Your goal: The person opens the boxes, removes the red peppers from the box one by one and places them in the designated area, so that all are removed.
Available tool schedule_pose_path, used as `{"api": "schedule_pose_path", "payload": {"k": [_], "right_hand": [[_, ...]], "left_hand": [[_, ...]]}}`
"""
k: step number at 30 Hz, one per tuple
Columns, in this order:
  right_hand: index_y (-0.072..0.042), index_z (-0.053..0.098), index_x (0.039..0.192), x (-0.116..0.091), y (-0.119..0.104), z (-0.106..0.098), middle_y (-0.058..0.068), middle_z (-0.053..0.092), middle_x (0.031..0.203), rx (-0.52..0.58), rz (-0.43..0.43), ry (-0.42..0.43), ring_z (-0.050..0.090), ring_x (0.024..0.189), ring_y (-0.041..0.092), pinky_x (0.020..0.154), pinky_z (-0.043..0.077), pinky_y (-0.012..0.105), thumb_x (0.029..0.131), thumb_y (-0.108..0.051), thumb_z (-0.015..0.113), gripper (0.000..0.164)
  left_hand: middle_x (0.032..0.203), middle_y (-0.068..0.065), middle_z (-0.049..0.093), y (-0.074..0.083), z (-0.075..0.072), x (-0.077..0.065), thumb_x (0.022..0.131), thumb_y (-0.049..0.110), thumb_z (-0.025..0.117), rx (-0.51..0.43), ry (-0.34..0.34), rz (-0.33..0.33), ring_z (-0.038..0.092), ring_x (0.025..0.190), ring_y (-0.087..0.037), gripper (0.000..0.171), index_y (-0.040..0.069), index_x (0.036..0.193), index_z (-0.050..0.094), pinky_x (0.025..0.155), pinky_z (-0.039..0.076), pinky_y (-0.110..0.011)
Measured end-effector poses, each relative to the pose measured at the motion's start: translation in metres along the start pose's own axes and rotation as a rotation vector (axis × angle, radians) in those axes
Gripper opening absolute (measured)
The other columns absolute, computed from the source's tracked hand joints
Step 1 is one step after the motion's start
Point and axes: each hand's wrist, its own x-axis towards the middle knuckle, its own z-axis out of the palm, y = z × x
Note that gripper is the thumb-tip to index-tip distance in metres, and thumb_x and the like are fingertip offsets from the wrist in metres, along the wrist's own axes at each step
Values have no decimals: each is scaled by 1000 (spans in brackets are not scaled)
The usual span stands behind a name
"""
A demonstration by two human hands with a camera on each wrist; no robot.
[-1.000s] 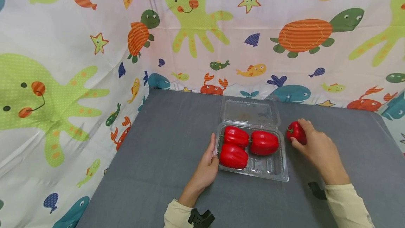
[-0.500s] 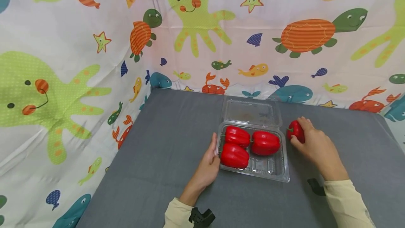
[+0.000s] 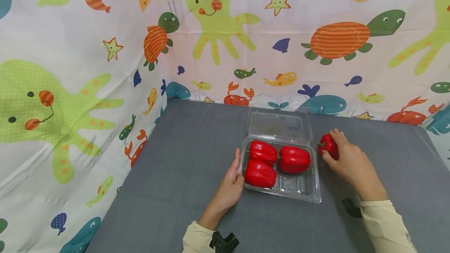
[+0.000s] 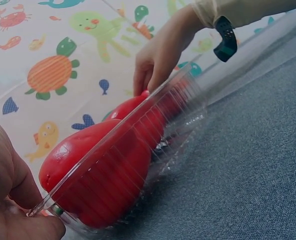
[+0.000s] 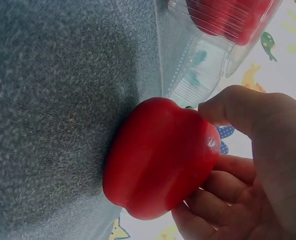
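Head view | right hand (image 3: 351,167) pinches glossy red bell pepper (image 3: 328,146) on grey cloth (image 3: 183,167), just beside rectangular clear plastic container (image 3: 299,195) | left hand (image 3: 229,186) pinches container by its edge, likely steadying it | three more red bell peppers (image 3: 260,174) inside; transparent lid (image 3: 277,125) folded back, presumably for access

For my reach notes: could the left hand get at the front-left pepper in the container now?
Probably yes: the left hand grips the left edge of the container beside that pepper, and the lid lies open. It would likely have to release the edge first.
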Motion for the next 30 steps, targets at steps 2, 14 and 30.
{"api": "schedule_pose_path", "payload": {"k": [2,14,30], "right_hand": [[3,31,162,0,0,0,34,35,162,2,3,-8,41,137,62,85,51,75,88,-26,82,94],[-6,29,167,-10,-22,-14,30,34,165,31,-26,36,47,133,63,83,54,72,93,-31,78,92],[-11,39,164,-31,-73,-9,19,45,163,76,-239,48,69,117,47,86,59,65,93,-38,80,86]], "left_hand": [[178,0,5,-1,0,0,103,-10,35,2,2,0,4,163,-19,75,5,170,4,131,7,-41],[178,0,4,0,0,0,102,-11,35,5,-6,2,2,163,-18,76,6,169,4,131,5,-41],[178,1,4,3,1,0,103,-10,35,2,4,-4,3,163,-19,77,9,170,4,131,6,-42]]}}
